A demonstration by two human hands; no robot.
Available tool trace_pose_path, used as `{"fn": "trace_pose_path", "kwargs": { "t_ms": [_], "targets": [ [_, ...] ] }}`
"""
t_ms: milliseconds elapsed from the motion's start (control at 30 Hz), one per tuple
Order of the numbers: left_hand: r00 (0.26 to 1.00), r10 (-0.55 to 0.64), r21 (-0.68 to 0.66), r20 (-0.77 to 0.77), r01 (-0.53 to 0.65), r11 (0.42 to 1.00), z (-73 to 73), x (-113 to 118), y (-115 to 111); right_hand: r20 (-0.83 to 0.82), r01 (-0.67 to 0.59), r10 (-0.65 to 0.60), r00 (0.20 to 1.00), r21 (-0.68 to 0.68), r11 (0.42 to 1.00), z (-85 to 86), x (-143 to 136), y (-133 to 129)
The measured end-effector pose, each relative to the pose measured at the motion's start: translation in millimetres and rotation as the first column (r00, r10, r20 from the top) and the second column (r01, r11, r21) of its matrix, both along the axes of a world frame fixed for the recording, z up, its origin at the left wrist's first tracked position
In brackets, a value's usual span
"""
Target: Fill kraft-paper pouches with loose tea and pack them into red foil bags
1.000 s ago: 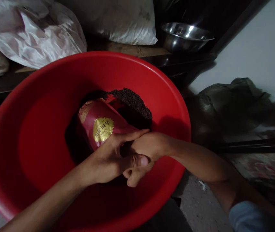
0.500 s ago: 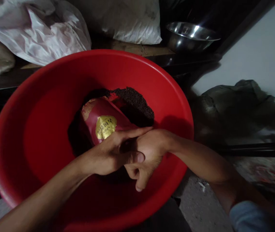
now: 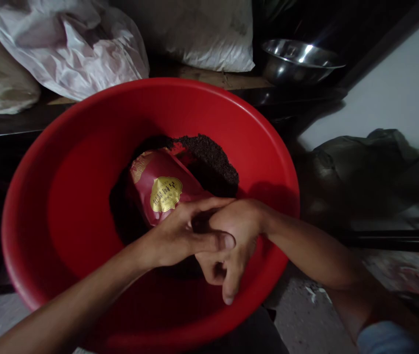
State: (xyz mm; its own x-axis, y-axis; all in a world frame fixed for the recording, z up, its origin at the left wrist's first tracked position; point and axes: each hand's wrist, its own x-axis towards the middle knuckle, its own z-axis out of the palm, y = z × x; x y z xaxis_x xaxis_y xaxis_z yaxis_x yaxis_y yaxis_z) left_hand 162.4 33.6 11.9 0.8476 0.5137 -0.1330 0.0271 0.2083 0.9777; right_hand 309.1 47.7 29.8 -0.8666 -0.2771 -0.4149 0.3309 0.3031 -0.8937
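A dark red pouch with a gold label lies tilted inside a large red plastic tub. Dark, loose, crumbly leaf-like material is heaped behind and around it. My left hand is closed at the near end of the pouch, its thumb and index finger lying across my right hand; its other fingers are hidden. Right at the pouch's near end, my right hand is bent downward with its fingers curled. What is inside its grasp is hidden, and so is the pouch's mouth.
Behind the tub, a white plastic bag and a pale sack stand on a wooden ledge. A shiny metal bowl sits at its right end. A dark green bag lies to the right, by a pale wall.
The whole view has shifted slightly, so the tub and pouch appear further right. My right hand's curled fingers reach a little lower. Both hands stay together at the pouch's near end.
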Motion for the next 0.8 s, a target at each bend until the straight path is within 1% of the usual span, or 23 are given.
{"fn": "trace_pose_path", "kwargs": {
  "t_ms": [133,200,300,367,433,500,567,700,800],
  "targets": [
    [0.999,0.02,0.059,-0.029,-0.018,0.998,1.3,-0.7,-3.3,-0.026,0.002,-0.002,1.0,-0.022,1.0,-6.2,-2.0,-0.4],
    [0.998,0.026,0.106,-0.055,-0.02,0.994,3.9,-1.4,-3.8,-0.032,0.041,-0.043,0.999,-0.053,0.998,-9.0,-1.5,-1.5],
    [0.997,0.02,0.177,-0.077,-0.006,0.984,9.4,-2.0,-3.8,-0.033,0.113,-0.118,0.992,-0.134,0.985,-9.6,-1.2,-3.3],
    [0.996,0.012,0.204,-0.093,0.008,0.979,13.5,-2.3,-3.7,0.013,0.089,-0.088,0.996,-0.189,0.978,-7.4,-2.8,-4.3],
    [0.993,0.001,0.203,-0.114,0.023,0.979,17.0,-3.0,-3.6,0.061,0.056,-0.044,0.997,-0.218,0.974,-4.7,-5.6,-5.6],
    [0.992,-0.011,0.19,-0.124,0.035,0.981,19.4,-4.1,-3.2,0.075,0.059,-0.042,0.996,-0.246,0.968,-2.6,-8.2,-7.2],
    [0.994,-0.032,0.182,-0.107,0.051,0.982,20.5,-5.0,-2.6,0.093,0.085,-0.064,0.994,-0.243,0.966,-1.3,-9.4,-8.7],
    [0.999,-0.036,0.18,-0.04,0.043,0.983,19.7,-5.7,-1.2,0.119,0.143,-0.123,0.985,-0.179,0.973,0.0,-6.8,-9.9],
    [0.999,-0.044,0.181,0.0,0.043,0.983,16.9,-5.1,-1.7,0.093,0.16,-0.144,0.985,-0.197,0.967,-2.1,-5.1,-11.1]
  ]
}}
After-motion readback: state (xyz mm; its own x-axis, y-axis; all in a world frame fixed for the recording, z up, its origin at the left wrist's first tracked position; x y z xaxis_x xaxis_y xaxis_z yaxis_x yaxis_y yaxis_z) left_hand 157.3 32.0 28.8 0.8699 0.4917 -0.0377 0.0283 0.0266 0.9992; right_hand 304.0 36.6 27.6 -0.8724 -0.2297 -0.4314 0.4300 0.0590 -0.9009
